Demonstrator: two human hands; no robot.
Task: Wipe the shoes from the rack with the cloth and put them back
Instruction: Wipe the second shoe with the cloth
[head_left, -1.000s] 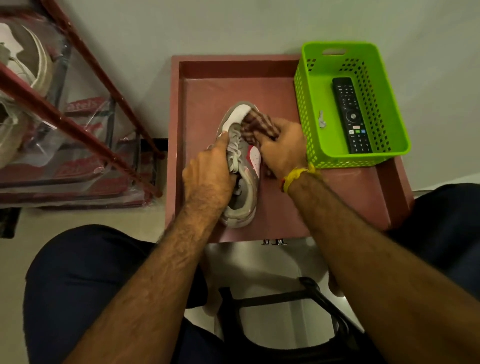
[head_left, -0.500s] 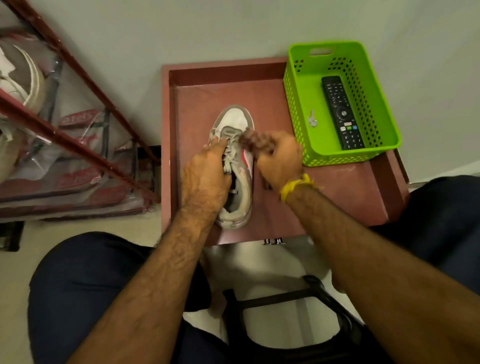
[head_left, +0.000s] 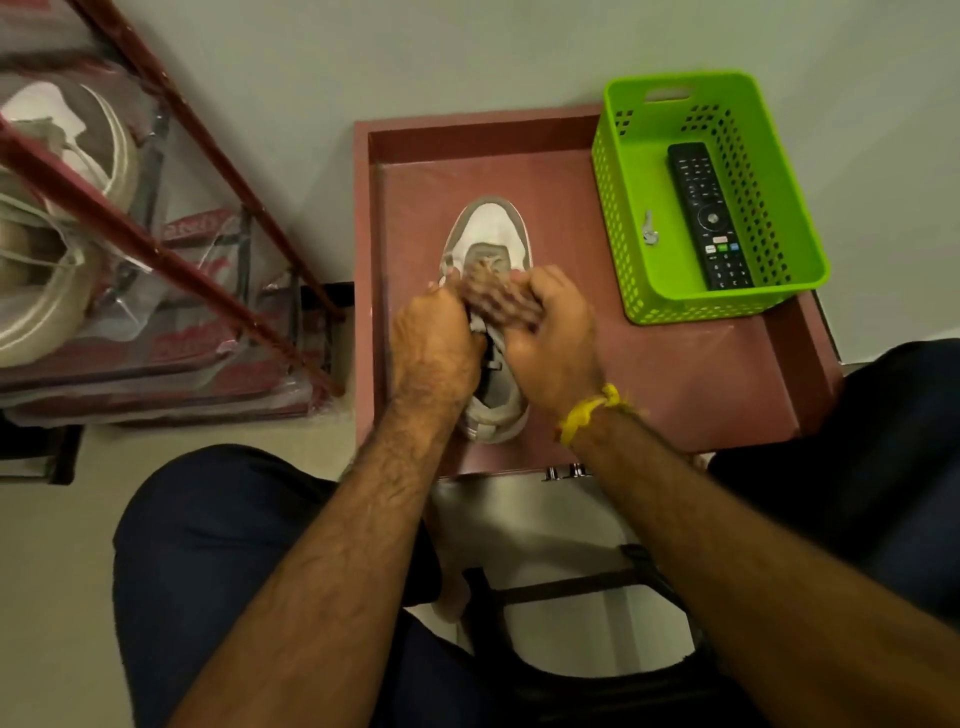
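- Two bare hands meet over one grey-and-white lace-up sneaker (head_left: 491, 228), which I see lying on the reddish-brown bench (head_left: 691, 384) with its toe toward 12 o'clock and its heel toward 6 o'clock.
- My left hand (head_left: 434, 348) sits on the sneaker's 9 o'clock side, its fingers curled onto the lace area and gripping the shoe; the fingertips are partly hidden by the cloth.
- My right hand (head_left: 550, 348) sits on the 3 o'clock side, its fingers bunched round a brown checked cloth (head_left: 496, 301) and pressing it on the tongue and laces.
- The cloth is blurred, so I can make out little beyond its colour and rough check.
- A yellow thread band (head_left: 589, 413) circles the right wrist.
- At 2 o'clock from the sneaker, a bright green perforated plastic basket (head_left: 618, 208) stands on the bench's far right corner, well apart from the shoe.
- Inside the basket lie a long black remote control (head_left: 709, 213) and, just to its 9 o'clock, a small silvery key (head_left: 648, 234); the two do not touch.
- At 9 to 10 o'clock, off the bench, stands a red metal shoe rack (head_left: 171, 244) with clear plastic sheeting, holding pale shoes (head_left: 57, 223) on its upper level.
- At 6 o'clock I see dark blue trouser legs (head_left: 218, 551) either side of the forearms and a black frame (head_left: 571, 587) on the pale floor below the bench edge.
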